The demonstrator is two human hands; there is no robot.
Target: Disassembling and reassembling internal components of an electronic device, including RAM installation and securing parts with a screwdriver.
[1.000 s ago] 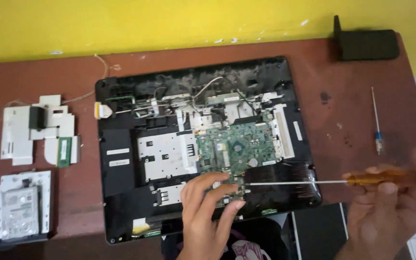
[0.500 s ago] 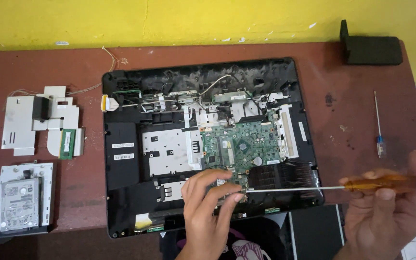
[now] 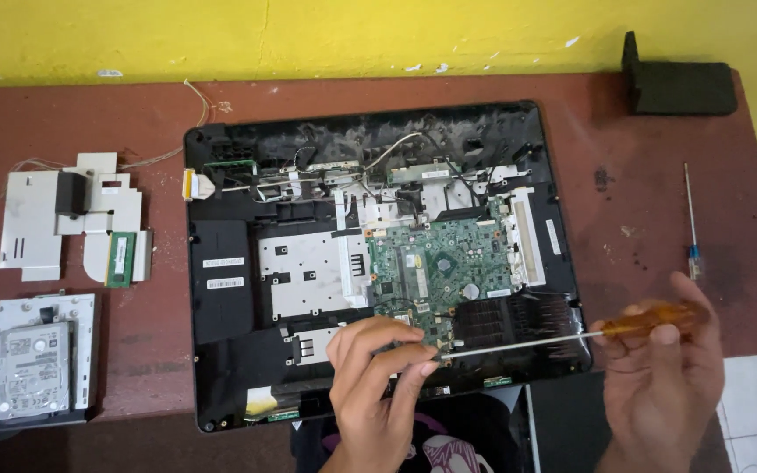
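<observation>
One opened laptop chassis (image 3: 221, 298) lies flat on the brown table (image 3: 72, 114), its green circuit board (image 3: 440, 263) bare. The right hand (image 3: 663, 377) is wrapped around an amber-handled screwdriver (image 3: 650, 320), shaft level. The left hand (image 3: 374, 385) pinches the tip at the board's lower edge.

left hand (image 3: 378, 385) fingertips pinched, palm down, right hand (image 3: 663, 368) curled in grip
</observation>
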